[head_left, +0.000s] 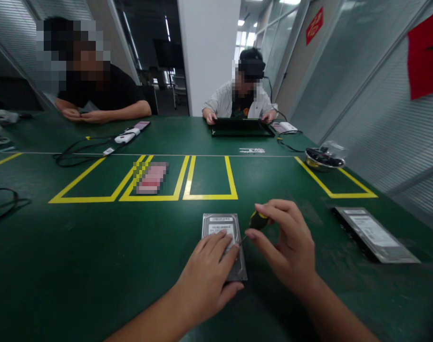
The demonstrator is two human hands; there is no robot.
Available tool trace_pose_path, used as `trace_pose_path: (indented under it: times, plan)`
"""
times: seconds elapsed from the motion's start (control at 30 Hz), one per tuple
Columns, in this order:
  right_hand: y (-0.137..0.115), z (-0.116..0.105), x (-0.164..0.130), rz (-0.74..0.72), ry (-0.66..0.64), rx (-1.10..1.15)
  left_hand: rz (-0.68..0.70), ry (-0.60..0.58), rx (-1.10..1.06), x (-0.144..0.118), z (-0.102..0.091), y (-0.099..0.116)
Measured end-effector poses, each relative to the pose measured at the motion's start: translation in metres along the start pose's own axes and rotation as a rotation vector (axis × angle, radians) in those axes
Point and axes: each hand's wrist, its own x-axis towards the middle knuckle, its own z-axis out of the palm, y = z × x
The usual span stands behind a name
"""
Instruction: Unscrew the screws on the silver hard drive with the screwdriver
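Note:
A silver hard drive with a white label lies on the green table in front of me. My left hand rests across it, fingers laid over the top and the thumb by its near edge, holding it down. Between the thumb and fingers of my right hand is a small screwdriver with a dark and yellow handle. It tilts, its thin shaft pointing down and left to the right edge of the drive, close to my left fingers. Whether the tip touches a screw I cannot tell.
A second hard drive lies to the right. Behind it stands a metal bowl of dark items. Yellow tape outlines mark the table. Across sit two people, one holding a black panel. Cables lie at left.

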Motion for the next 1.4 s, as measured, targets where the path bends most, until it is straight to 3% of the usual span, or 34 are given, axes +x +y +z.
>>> trace_pose_path:
  times: [0.5,1.1,1.4]
  plan:
    - [0.0024,0.0004,-0.0008,0.003,0.052,-0.005,-0.010,-0.005,0.001,-0.0012,-0.0005,0.0011]
    - [0.0017,-0.0003,-0.0004,0.013,-0.048,0.085,-0.013,0.007,-0.013,0.0001,-0.0005,0.0010]
    - [0.0001,-0.0013,-0.0025,0.043,-0.009,0.077,-0.006,0.007,-0.015,-0.0006,-0.0002,0.0003]
